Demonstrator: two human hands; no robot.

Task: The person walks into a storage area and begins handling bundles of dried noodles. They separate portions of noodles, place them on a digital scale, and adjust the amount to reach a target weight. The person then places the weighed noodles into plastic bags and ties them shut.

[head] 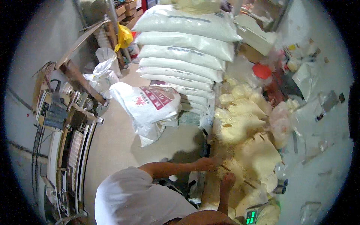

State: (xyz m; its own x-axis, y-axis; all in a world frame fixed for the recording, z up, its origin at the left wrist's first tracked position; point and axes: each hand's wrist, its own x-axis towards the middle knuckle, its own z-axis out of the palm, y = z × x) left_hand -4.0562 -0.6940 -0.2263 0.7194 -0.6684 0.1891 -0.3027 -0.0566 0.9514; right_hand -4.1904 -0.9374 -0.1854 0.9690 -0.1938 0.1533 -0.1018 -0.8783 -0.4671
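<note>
Both my hands are over a long surface heaped with pale yellow, fine-textured material (pixel 239 126), its exact kind unclear. My left hand (pixel 206 164) reaches in from the left with curled fingers at the near edge of the heap; the fingertips are blurred. Lower and further right, my right hand (pixel 229 179) is bent over the same material, its fingers drawn together. Between the hands shows a thin brown strip (pixel 225 168) on the yellow material. Whether either hand grips anything is too small to see. Another brown strip (pixel 249 184) lies to the right of my right hand.
A tall stack of white sacks (pixel 182 50) stands ahead. On the floor beside it slumps a white sack with red print (pixel 152 104). A machine with rails (pixel 76 152) lines the left wall. A green-lit digital display (pixel 251 216) is at bottom right, near the grey wall (pixel 317 168).
</note>
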